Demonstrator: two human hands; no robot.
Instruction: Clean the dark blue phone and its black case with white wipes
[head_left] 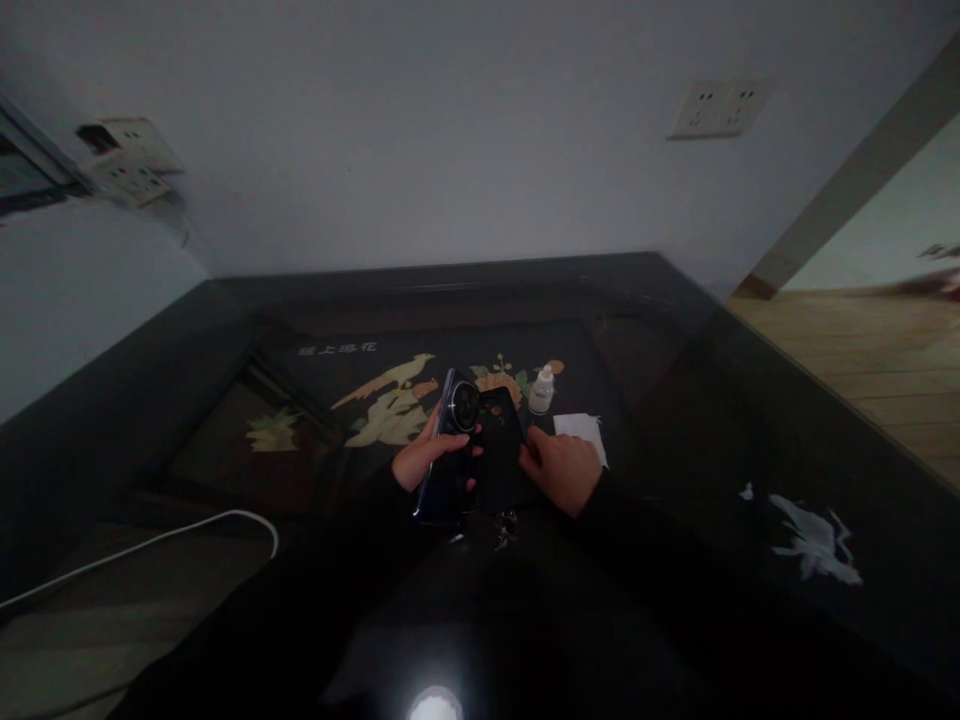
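Observation:
My left hand (pixel 429 452) is wrapped round a dark smartphone (pixel 444 487), its back with the large round camera ring turned up toward me. To the right of the phone, a black phone case (pixel 500 455) with a cut-out near its top is gripped at its right edge by my right hand (pixel 564 468). Phone and case are side by side and apart, or nearly so. Just beyond my right hand stands a small white dropper bottle (pixel 541 390). A folded white cloth or tissue (pixel 581 430) lies partly behind that hand.
The glossy black table (pixel 645 600) has bird and flower inlays. Crumpled white scraps (pixel 816 540) lie at the right. A white cable (pixel 225 516) curves in from the left. The wall behind carries sockets (pixel 720 108).

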